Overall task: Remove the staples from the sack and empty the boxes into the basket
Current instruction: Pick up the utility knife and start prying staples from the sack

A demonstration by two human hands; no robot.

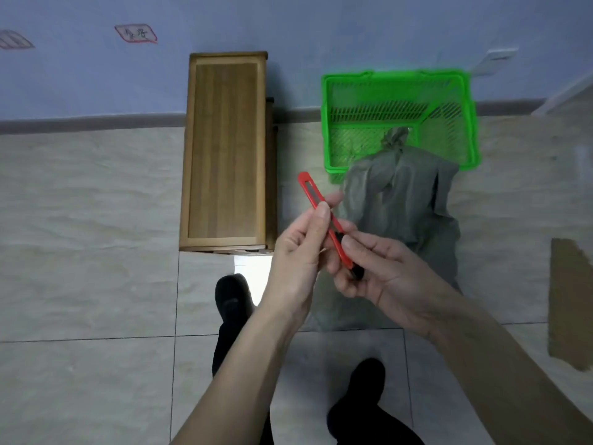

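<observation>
- I hold the red utility knife (324,220) in both hands at chest height, over the floor, so I can work its slider before I bend to the sack.
- My left hand (298,261) has its grip curled round the middle of the knife, thumb pressed along the upper face; this steadies the body and keeps the tip aimed toward 11 o'clock, away from me.
- My right hand (382,271) pinches the dark tail end of the knife, fingers folded over it, thumb near the slider; I judge this is to push the blade out, though I cannot tell whether any blade shows yet.
- The knife is a slim, flat plastic bar with a long slot down its face: hard, smooth, light.
- The sack (401,200) lies on the floor just beyond my hands, toward 1 o'clock. It is grey, thin and crumpled, its neck gathered into a twist that leans against the basket's near wall. Lumpy, softly angular sides suggest boxes inside; the staples are too small to see.
- The basket (398,78) sits at 1 o'clock against the wall, touching the sack, close enough to tip boxes straight in. It is bright green rigid plastic with slatted sides and a mesh bottom.
- A tall wooden cabinet (226,149) stands at 11 o'clock, with a smooth panelled surface.
- A torn cardboard piece (568,303) lies flat at 3 o'clock.
- The floor tiles (83,236) are glossy, pale and stone-patterned.
</observation>
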